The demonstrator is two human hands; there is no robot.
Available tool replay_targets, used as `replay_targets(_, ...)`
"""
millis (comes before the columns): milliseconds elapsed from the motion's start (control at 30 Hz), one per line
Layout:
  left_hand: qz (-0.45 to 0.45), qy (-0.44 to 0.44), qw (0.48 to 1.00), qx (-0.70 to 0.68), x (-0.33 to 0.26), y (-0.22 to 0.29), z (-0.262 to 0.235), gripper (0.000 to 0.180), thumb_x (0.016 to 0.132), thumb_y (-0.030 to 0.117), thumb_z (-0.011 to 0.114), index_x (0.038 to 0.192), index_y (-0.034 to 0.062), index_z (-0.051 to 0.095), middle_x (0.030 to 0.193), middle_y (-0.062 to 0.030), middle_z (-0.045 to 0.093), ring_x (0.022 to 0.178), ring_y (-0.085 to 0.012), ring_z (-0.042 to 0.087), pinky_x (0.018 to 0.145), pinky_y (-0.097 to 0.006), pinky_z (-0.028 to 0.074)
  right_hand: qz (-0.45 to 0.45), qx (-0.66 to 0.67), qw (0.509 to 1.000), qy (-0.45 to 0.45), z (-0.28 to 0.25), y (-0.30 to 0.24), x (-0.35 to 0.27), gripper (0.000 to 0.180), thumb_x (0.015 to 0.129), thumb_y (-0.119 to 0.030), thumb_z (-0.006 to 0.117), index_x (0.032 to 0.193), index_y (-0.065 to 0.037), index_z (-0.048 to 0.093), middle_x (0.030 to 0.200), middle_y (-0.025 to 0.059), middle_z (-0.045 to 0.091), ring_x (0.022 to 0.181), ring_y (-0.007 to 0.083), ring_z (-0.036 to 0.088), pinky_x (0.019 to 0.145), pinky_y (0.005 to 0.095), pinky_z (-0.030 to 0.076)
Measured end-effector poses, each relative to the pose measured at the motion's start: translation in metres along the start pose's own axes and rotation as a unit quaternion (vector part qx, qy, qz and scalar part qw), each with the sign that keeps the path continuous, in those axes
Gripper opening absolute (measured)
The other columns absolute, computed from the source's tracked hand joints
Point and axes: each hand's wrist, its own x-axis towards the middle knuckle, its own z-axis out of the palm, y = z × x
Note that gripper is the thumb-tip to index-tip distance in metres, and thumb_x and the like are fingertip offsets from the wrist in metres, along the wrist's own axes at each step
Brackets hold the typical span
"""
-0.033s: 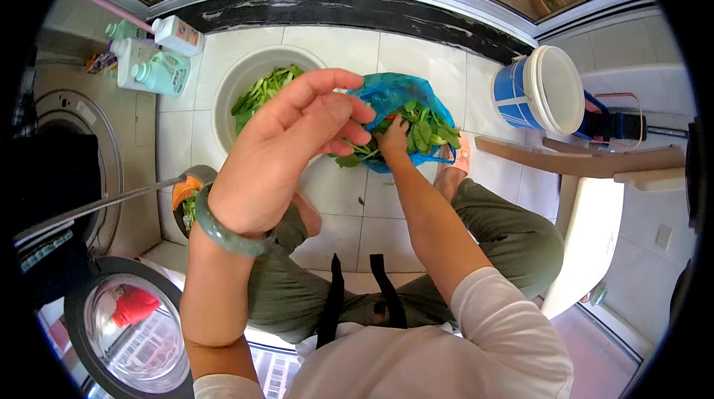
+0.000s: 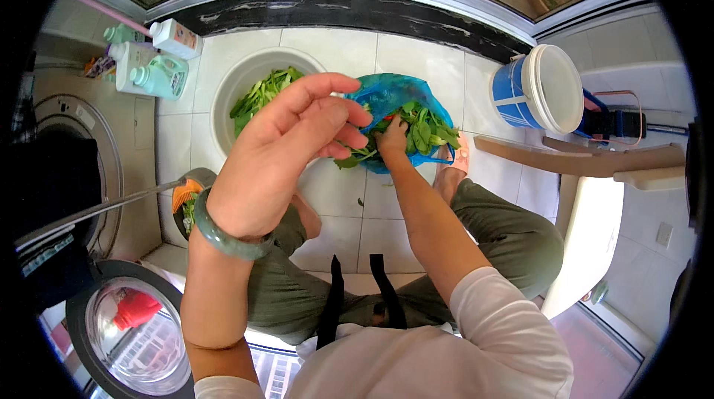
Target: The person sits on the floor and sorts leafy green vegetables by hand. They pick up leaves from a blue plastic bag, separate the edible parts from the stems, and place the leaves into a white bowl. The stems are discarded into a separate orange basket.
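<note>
My left hand (image 2: 294, 127) is raised close to the camera, its fingers loosely curved and apart, with nothing visible between them. A green bangle (image 2: 230, 239) circles that wrist. Lower down, my right hand (image 2: 392, 139) reaches into a blue plastic bag (image 2: 420, 88) on the floor, fingers bent into the leafy greens (image 2: 425, 131) there; the fingertips are partly hidden among the leaves. A bit of red shows beside them. Left of the bag, partly behind my left hand, stands a pale round basin (image 2: 221, 113) holding picked greens (image 2: 260, 98).
A blue and white bucket (image 2: 513, 90) stands at the right. Detergent bottles (image 2: 160, 75) are grouped at the far left, by a washing machine (image 2: 123, 198) with its round door (image 2: 82, 325) swung out. A bin (image 2: 201, 174) with an orange piece and green scraps sits near my left leg.
</note>
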Motion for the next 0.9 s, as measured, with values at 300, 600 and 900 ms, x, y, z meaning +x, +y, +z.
replay_targets(300, 0.006, -0.010, 1.000, 0.002, 0.005, -0.003, -0.001, 0.030, 0.088, 0.018, 0.046, 0.114, 0.0025, 0.046, 0.097, -0.0070, 0.056, 0.084, -0.0132, 0.054, 0.074, -0.025, 0.043, -0.163, -0.051, 0.982, -0.078, -0.043, -0.004, 0.021, 0.040, 0.070, -0.027, 0.064, 0.099, 0.000, 0.057, 0.092, 0.0228, 0.058, 0.089, 0.0350, 0.055, 0.076, 0.0405, 0.044)
replay_targets(600, 0.035, -0.020, 0.999, 0.017, 0.000, -0.002, -0.008, 0.029, 0.087, 0.018, 0.046, 0.112, 0.0034, 0.047, 0.096, -0.0052, 0.056, 0.084, -0.0121, 0.054, 0.074, -0.024, 0.042, -0.122, 0.101, 0.979, -0.129, -0.081, 0.005, 0.053, 0.043, 0.070, -0.024, 0.064, 0.104, 0.001, 0.055, 0.096, 0.0207, 0.059, 0.090, 0.0326, 0.056, 0.078, 0.0389, 0.044)
replay_targets(900, 0.048, -0.024, 0.998, 0.012, -0.004, -0.001, -0.016, 0.029, 0.087, 0.018, 0.047, 0.112, 0.0032, 0.047, 0.097, -0.0051, 0.057, 0.084, -0.0108, 0.054, 0.073, -0.023, 0.044, -0.159, 0.005, 0.983, 0.087, -0.069, 0.023, -0.008, 0.020, 0.078, -0.022, 0.051, 0.088, -0.006, 0.057, 0.089, 0.0176, 0.057, 0.082, 0.0353, 0.055, 0.070, 0.0430, 0.044)
